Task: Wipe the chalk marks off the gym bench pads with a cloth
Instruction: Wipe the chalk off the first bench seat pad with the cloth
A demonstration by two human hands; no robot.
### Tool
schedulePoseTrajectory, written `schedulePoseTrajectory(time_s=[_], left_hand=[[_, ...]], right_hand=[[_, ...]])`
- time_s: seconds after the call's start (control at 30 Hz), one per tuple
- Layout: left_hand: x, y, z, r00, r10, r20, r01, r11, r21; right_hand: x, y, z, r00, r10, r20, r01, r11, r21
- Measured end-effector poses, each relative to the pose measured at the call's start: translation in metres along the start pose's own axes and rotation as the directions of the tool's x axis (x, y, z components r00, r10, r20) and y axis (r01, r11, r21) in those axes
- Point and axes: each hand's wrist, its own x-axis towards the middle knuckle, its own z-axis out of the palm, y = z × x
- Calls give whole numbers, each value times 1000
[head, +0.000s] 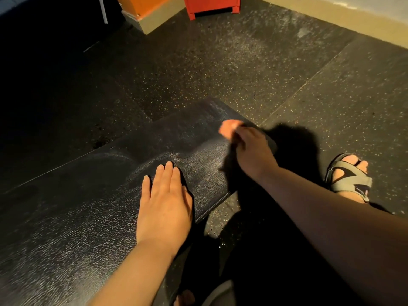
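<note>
Cloth (228,129), orange, gripped by right hand (251,153) over bench pad (77,206); left hand (164,204) lies flat on pad, fingers straight.

A black, grain-textured gym bench pad (77,206) runs diagonally from lower left toward the centre, narrowing toward its far end. Faint whitish chalk marks (176,154) smear its surface near the middle, and a pale haze covers the near stretch. A small orange cloth (228,129), blurred, is bunched at the pad's far right edge, gripped in your right hand (251,153). Your left hand (164,206) lies flat on the pad, fingers straight, near its right edge.
</note>
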Motion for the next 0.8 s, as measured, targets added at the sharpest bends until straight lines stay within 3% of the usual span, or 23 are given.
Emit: schedulePoseTrajectory(time_s=[0.07,0.13,0.23,0.37,0.43,0.5,0.53,0.57,0.6,0.67,0.77,0.8], left_hand=[[-1,0,0,1000,1,-3,-1,1000,-8],[0,-1,1,1000,-1,-13,1,1000,-19],[0,-2,1,1000,0,-24,-1,999,-44],[-1,-4,-3,1000,-6,-22,4,995,-104],[-4,-9,-5,1000,4,-22,-7,985,-172],[-13,-18,-8,999,29,-20,-33,971,-236],[-19,-24,-11,999,47,-18,-50,967,-251],[-26,-31,-13,998,66,-14,-67,967,-246],[-33,-38,-15,996,84,-11,-84,971,-224],[-46,-52,-19,994,110,-2,-108,977,-182],[-56,-74,-26,994,111,-6,-110,984,-137],[-58,-82,-29,995,98,-14,-99,989,-112]], right_hand=[[-2,-9,7,990,134,-47,-135,991,-20],[-21,-38,20,998,-25,54,21,996,87],[-56,-73,41,898,-413,153,375,898,229],[-36,-66,24,839,-496,223,448,863,234],[-21,-46,12,915,-363,176,337,927,162],[-14,-27,10,998,-26,60,28,999,-40],[-19,-29,12,993,118,25,-115,990,-85],[-27,-37,16,990,143,16,-141,985,-105],[-39,-56,23,995,82,59,-76,992,-100],[-66,-95,37,963,-176,203,174,984,28],[-85,-126,52,800,-536,269,493,843,214],[-80,-125,48,709,-635,306,608,771,192]])
